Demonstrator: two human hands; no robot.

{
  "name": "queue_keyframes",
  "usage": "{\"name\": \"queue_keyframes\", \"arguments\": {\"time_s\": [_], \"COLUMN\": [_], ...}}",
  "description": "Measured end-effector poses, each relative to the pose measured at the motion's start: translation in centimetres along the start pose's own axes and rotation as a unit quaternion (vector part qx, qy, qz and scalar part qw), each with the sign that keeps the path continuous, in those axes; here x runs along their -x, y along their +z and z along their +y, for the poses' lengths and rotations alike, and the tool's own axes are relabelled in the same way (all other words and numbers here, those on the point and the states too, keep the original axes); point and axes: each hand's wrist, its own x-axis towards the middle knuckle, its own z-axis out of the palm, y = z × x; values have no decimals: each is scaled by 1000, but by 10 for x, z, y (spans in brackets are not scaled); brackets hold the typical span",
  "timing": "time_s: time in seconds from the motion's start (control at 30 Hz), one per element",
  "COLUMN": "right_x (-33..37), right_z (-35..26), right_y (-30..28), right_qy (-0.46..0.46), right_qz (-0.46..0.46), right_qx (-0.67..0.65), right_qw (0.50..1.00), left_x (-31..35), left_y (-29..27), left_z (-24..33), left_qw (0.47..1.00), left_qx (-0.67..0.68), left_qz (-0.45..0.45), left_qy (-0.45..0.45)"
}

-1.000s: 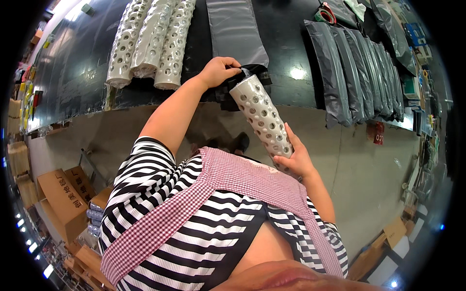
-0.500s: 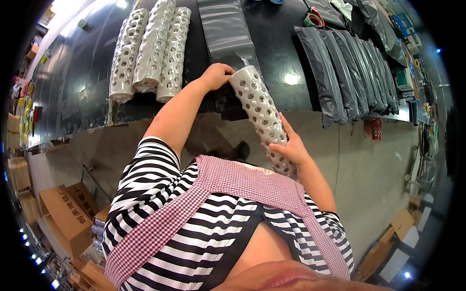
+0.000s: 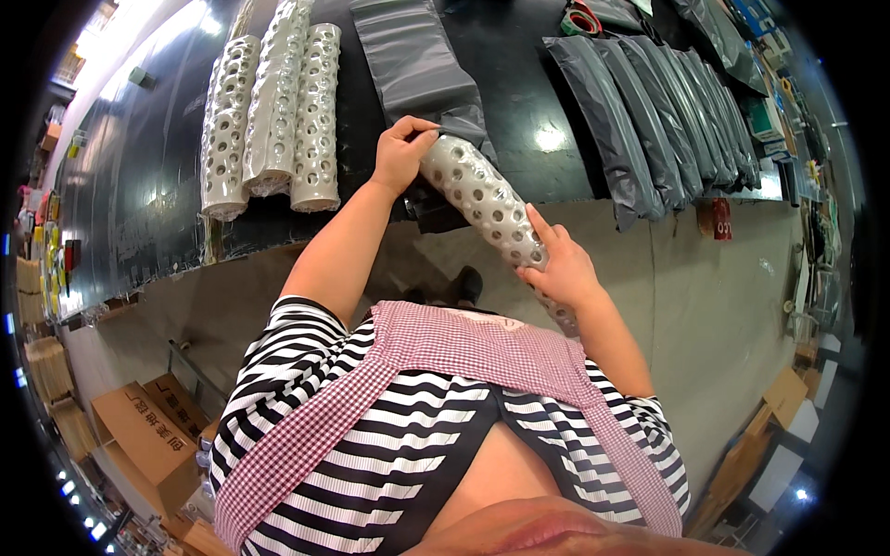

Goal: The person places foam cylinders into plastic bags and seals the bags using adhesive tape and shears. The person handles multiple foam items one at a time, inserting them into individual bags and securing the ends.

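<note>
A rolled grey mat with round holes, wrapped in clear film, slants from the table edge down toward my body. My right hand grips it around its middle, thumb on the near side and fingers along the far side. The far end of the roll meets the mouth of a long grey plastic bag lying flat on the table. Closed in a pinch, my left hand holds the bag's edge at that end of the roll. How far the roll sits inside the bag is hard to see.
Three wrapped rolls of holed mat lie at the left on the black table. Several filled grey bags lie side by side at the right, a tape roll behind them. Cardboard boxes stand on the floor at the lower left.
The far end of the roll has moved left and up against the bag's mouth. The bag's edge now lies over it, pinched by my left hand. My right hand still grips the roll.
</note>
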Motion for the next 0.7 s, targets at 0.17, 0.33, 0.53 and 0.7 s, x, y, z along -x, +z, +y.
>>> {"name": "queue_keyframes", "arguments": {"time_s": [0.17,0.33,0.53,0.7], "right_x": [-5,-11,-27,-54], "right_z": [11,12,-4,-56], "right_y": [12,37,33,17], "right_qy": [49,52,67,100], "right_qz": [-18,-17,-28,-68], "right_qx": [-244,-404,-552,-688], "right_qw": [968,913,831,716], "left_x": [12,21,-12,-61], "left_y": [-3,3,19,26], "left_z": [25,26,34,21], "left_qw": [842,801,795,854], "left_qx": [-375,-510,-561,-474], "left_qz": [-10,-2,20,136], "left_qy": [387,312,232,167]}}
